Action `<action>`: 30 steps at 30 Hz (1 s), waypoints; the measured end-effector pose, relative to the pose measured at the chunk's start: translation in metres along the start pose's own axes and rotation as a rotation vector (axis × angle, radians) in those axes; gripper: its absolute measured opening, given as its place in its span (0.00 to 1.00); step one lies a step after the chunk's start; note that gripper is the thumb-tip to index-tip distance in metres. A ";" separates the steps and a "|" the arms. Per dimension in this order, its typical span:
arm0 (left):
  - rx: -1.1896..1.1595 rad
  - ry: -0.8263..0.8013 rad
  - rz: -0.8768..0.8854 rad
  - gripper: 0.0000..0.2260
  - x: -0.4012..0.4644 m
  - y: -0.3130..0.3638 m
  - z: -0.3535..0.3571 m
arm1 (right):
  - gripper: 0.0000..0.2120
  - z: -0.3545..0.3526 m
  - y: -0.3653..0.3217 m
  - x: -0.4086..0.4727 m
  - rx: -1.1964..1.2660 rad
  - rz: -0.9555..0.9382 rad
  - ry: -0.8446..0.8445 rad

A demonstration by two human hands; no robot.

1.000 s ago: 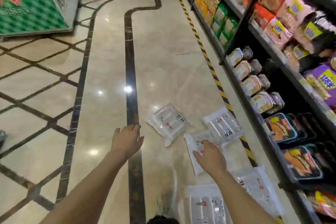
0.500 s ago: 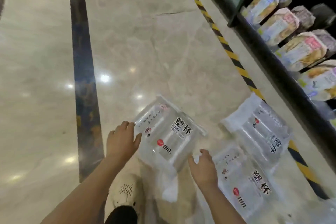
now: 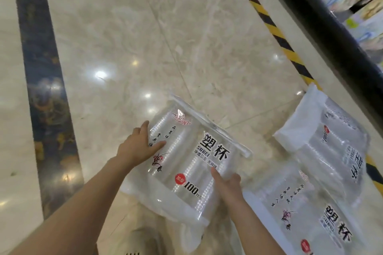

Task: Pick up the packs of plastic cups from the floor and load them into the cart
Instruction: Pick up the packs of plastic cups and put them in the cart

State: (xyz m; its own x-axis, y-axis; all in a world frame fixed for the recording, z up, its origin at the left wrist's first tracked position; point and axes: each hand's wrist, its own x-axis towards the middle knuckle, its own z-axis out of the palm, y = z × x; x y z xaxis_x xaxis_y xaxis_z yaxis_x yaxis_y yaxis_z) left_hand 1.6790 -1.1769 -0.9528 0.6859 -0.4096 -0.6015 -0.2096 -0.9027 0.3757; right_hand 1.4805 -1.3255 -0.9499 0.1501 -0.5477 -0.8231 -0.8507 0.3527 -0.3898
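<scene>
Left hand (image 3: 138, 144) and right hand (image 3: 227, 182) grip the clear cup pack (image 3: 192, 161) by its left and right edges — two more packs (image 3: 306, 209) lie right, near the shelf base (image 3: 331, 33).

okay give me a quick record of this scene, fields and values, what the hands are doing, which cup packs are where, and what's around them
left hand: grips left edge of held pack, thumb on top
right hand: grips its lower right edge
held pack: clear cup pack, label up, between both hands
second pack: lying on floor, lower right
third pack: on floor by hazard tape
hazard tape: yellow-black stripe along shelf base
shelf: right side, stocked
cart: not in view
</scene>
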 end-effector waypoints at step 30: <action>-0.618 0.512 0.199 0.42 -0.445 0.191 -0.355 | 0.41 -0.258 -0.201 -0.494 0.225 -0.812 0.181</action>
State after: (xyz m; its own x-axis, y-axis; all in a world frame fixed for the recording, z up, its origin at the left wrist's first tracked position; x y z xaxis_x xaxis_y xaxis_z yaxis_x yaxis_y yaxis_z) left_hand 1.5810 -1.1201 -0.3635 0.9405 -0.3081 -0.1431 -0.0420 -0.5236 0.8509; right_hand 1.4473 -1.3216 -0.3581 0.5703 -0.8009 -0.1827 -0.3915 -0.0694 -0.9176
